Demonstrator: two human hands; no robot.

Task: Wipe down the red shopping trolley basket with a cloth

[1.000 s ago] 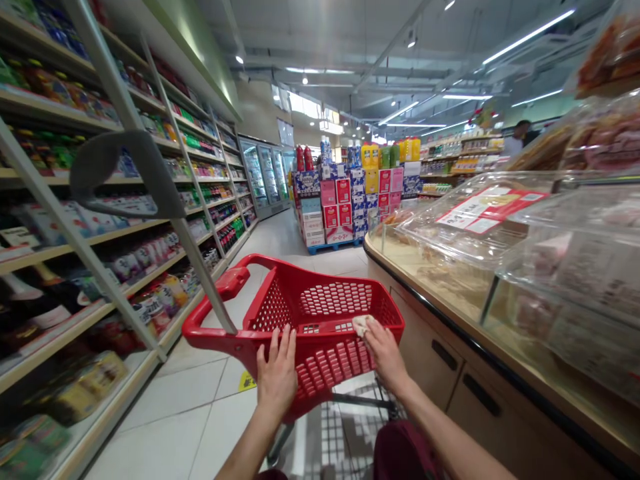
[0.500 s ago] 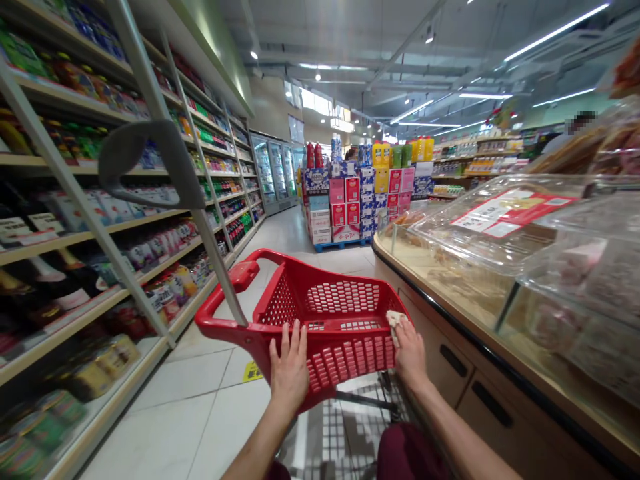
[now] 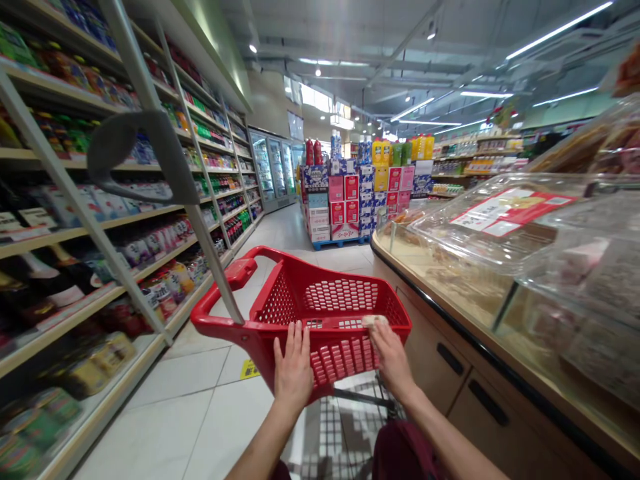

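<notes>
A red plastic shopping basket [image 3: 345,360] with slotted sides stands in front of me. It has a grey pull handle [image 3: 173,160] on a metal pole at its left end. My left hand [image 3: 294,373] lies flat against the near side, fingers stretched up to the rim. On the rim further right, my right hand [image 3: 391,357] presses a folded whitish cloth [image 3: 374,321] with its fingers. Part of the cloth is hidden under those fingers. No goods show inside the basket.
Shelves of bottles and cans [image 3: 110,200] line the left. A display counter [image 3: 440,293] with clear plastic food boxes [image 3: 490,220] runs close along the right. Stacked drink cartons [image 3: 345,207] on a blue pallet stand ahead, with glass-door fridges [image 3: 273,170] behind.
My right hand has slid left along the rim with the cloth, away from the right corner. My left hand has shifted slightly right. The basket has moved very little.
</notes>
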